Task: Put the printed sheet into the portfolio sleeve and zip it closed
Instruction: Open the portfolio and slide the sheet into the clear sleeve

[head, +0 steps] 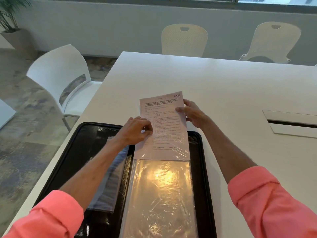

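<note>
Printed sheet [164, 121] lies partly inside the clear portfolio sleeve [161, 194], its lower half under the plastic and its upper half sticking out toward 12 o'clock over the white table [214, 83]. At its 9 o'clock edge the left grip [137, 130] pinches it. The right grip [193, 112] clamps its 3 o'clock edge, thumb on top. The sleeve rests in an open black portfolio [199, 169].

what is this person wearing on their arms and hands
Both arms wear coral-pink shirt sleeves, the left sleeve and right sleeve pushed up with creased cuffs, forearms bare. The left hand and right hand are bare: no gloves, watch or rings visible.
</note>
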{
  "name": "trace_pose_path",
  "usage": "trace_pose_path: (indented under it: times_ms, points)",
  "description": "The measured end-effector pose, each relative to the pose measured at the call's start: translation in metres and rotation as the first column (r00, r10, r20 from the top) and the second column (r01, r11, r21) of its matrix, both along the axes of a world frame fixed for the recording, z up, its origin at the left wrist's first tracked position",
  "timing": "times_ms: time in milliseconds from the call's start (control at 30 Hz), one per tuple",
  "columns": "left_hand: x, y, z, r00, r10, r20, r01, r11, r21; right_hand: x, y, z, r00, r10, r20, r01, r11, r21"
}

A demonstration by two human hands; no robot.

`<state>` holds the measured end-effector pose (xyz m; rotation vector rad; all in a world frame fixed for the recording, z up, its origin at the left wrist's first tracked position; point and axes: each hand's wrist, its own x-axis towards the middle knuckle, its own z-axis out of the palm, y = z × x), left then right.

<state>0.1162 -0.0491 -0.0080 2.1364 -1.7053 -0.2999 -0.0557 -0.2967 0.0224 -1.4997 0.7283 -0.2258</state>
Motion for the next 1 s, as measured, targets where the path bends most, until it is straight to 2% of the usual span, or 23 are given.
trace_pose_path:
  times_ms: [100,300,367,433,533,600,700,1000]
  points:
    - [-0.004,-0.002,0.000,1.000,-0.009,-0.016,0.008,0.999,-0.046,-0.014,-0.008,0.002,0.992,0.127,-0.027,-0.126,0.992,0.013]
    - [-0.006,-0.004,0.001,0.999,-0.040,-0.035,0.037,0.996,-0.085,-0.033,-0.014,0.002,0.923,0.329,-0.201,-0.321,0.944,0.076]
    - [-0.007,-0.004,0.001,0.999,-0.044,-0.027,0.041,0.996,-0.082,-0.030,-0.011,0.001,0.934,0.297,-0.197,-0.291,0.955,0.062]
    - [-0.007,-0.005,-0.001,0.998,-0.054,-0.031,0.052,0.996,-0.074,-0.022,-0.006,0.001,0.972,0.191,-0.136,-0.191,0.981,0.010]
    - [-0.008,-0.006,-0.003,0.997,-0.067,-0.040,0.066,0.997,-0.044,-0.009,0.000,0.005,0.996,0.030,-0.079,-0.040,0.991,-0.127]
    - [-0.008,-0.006,-0.005,0.997,-0.061,-0.046,0.060,0.998,-0.012,-0.004,0.002,0.007,0.996,0.025,-0.083,-0.044,0.971,-0.235]
    - [-0.011,-0.006,-0.009,0.998,-0.053,-0.018,0.052,0.999,-0.013,-0.004,-0.001,0.009,0.990,0.088,-0.112,-0.121,0.936,-0.330]
    - [-0.022,-0.009,-0.010,0.995,0.008,0.095,0.003,0.993,-0.118,-0.014,-0.002,0.024,0.880,0.370,-0.299,-0.448,0.856,-0.259]
